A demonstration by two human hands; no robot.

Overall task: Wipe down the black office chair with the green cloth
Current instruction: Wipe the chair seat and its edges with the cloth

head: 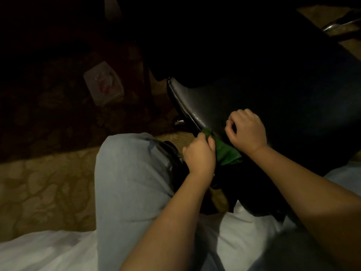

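Head view, very dim. Black office chair (254, 90) fills the centre and right; only the stitched front-left edge of the seat catches light, the rest is near-black.

Green cloth (227, 152) is bunched on the near edge of the seat, between the two hands.

Left grip (199, 155): fingers curled round the cloth's left end, thumb on top, holding it against the seat edge.

Right grip (246, 130): back of the hand up, resting on the seat just right of the cloth, fingers curled in. Its wrist sits over the cloth's right corner. Can't tell whether it pinches any cloth or nothing at all, as it's too dark under the fingers.

Both forearms come in from bottom right, bare.

Knee in light jeans (132, 173) sits just left of the left grip, close to the seat edge. Patterned carpet (39, 192) lies underneath. Small white box (103, 87) is on the floor upper left, well apart from the chair. White fabric (48, 251) runs along the bottom edge. Chrome chair part (336, 24) shows top right.
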